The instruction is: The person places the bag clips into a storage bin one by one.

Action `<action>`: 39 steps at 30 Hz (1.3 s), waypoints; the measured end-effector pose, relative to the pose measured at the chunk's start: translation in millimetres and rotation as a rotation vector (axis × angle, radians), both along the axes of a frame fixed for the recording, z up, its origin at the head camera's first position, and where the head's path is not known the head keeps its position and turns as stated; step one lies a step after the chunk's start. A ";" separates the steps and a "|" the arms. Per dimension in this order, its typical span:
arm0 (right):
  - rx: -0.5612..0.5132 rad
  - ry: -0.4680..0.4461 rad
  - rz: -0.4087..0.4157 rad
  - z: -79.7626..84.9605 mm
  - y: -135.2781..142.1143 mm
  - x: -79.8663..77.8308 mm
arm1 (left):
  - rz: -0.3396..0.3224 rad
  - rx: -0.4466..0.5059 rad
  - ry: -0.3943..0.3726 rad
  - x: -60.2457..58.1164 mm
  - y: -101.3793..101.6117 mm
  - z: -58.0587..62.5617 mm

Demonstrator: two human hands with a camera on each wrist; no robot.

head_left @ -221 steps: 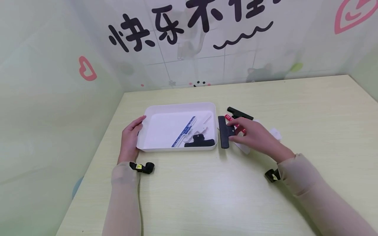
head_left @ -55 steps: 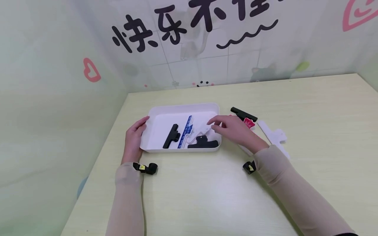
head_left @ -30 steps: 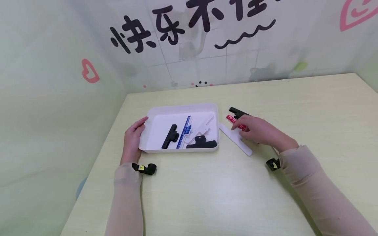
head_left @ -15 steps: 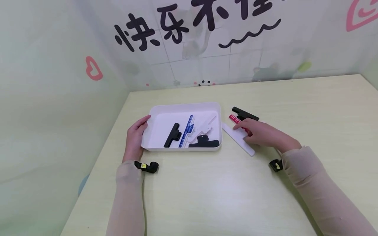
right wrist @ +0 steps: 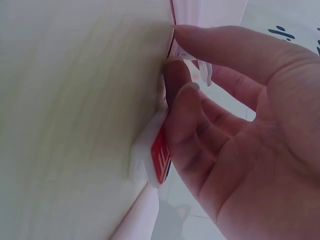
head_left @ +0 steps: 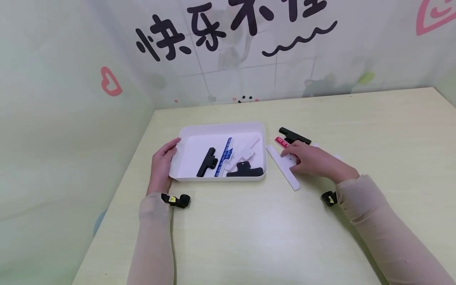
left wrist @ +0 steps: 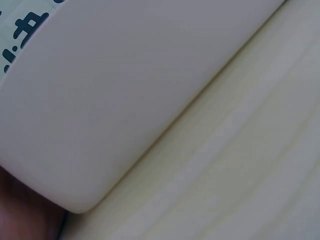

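Note:
My left hand [head_left: 162, 166] holds the left side of a shallow white tray [head_left: 217, 179]. In the left wrist view, the tray's outer wall [left wrist: 115, 100] fills most of the picture. To the right of the tray, my right hand [head_left: 313, 160] pinches the handle of a white bar clip [head_left: 282, 168] on the table. Just beyond those fingers lies a red-and-white clip [head_left: 280, 141], partly covered by the hand; its red end [right wrist: 160, 156] shows in the right wrist view. A black clip [head_left: 295, 136] lies behind it.
Inside the tray lie a black clip [head_left: 206, 163], a blue-and-clear clip [head_left: 223, 157], a white or clear clip [head_left: 246, 155] and a dark clip [head_left: 246, 171]. Another white piece [head_left: 337, 156] shows behind the right hand. A printed wall cloth [head_left: 228, 87] hangs behind the table.
The black clip, in my right hand at first, now lies in the tray's left part. My right hand has returned to the pile, and the white clip there has turned slightly.

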State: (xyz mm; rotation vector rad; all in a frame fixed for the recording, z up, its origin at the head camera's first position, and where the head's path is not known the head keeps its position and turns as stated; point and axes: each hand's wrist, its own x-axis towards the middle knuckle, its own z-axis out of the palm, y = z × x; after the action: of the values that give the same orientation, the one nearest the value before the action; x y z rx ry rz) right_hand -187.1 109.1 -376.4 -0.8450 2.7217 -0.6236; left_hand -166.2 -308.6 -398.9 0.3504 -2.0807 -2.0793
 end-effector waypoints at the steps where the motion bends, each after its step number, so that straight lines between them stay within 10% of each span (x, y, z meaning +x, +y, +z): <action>1: 0.000 -0.002 -0.004 -0.1 0.0 0.1 | 0.000 0.004 -0.003 0.0 -0.1 -0.2; 20: -0.074 -0.100 -0.026 4.9 2.1 -3.8 | -0.006 0.007 -0.017 -2.0 -0.1 0.7; 39: -0.384 -0.038 -0.048 10.1 -11.7 0.2 | -0.002 0.001 -0.021 -0.4 1.1 2.6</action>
State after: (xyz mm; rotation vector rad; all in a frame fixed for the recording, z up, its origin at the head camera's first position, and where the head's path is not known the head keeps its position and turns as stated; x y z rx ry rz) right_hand -186.9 97.4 -366.3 -0.8369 2.6330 -1.1859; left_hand -166.6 -307.5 -396.2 0.3721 -2.0926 -2.0869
